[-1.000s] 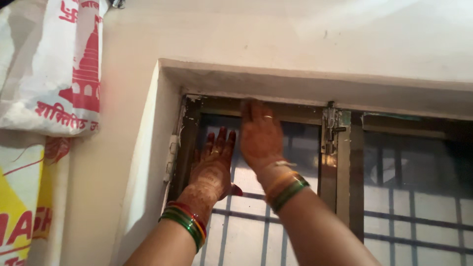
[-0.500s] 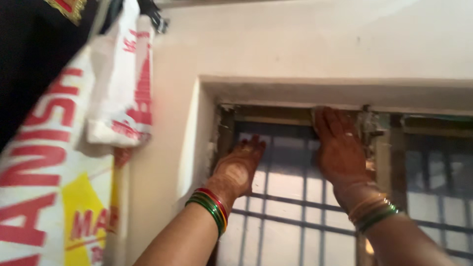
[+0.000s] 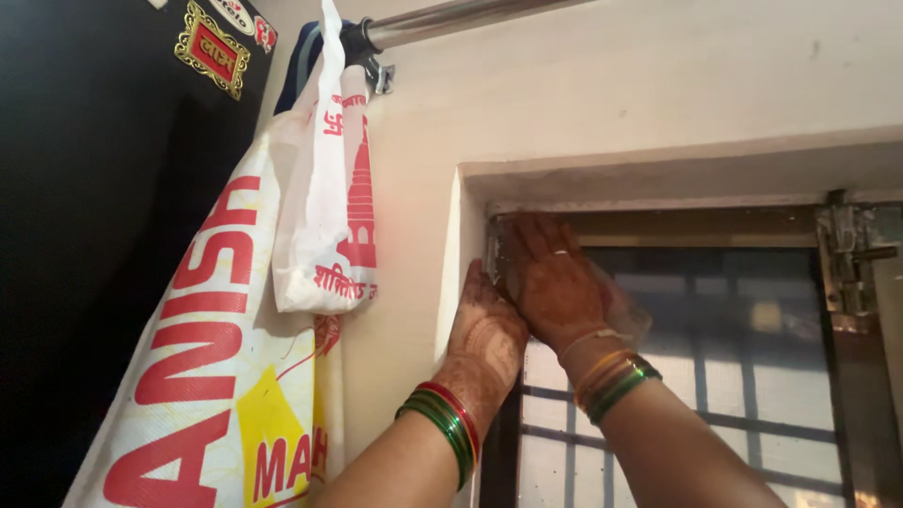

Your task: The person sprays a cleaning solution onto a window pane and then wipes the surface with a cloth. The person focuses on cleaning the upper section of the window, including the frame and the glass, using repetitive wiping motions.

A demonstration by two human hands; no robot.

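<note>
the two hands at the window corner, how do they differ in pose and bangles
The right hand lies flat with fingers spread over the upper corner of the window frame; the left hand sits lower against the frame's side edge. The right wrist's bangles are gold and green, the left's green and red. Both hands carry dark henna patterns.

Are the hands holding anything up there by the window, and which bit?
Nothing is clearly gripped. The right hand presses flat on the window frame's top left corner, the left hand just below it. A thin clear sheet may lie under the right hand.
</note>
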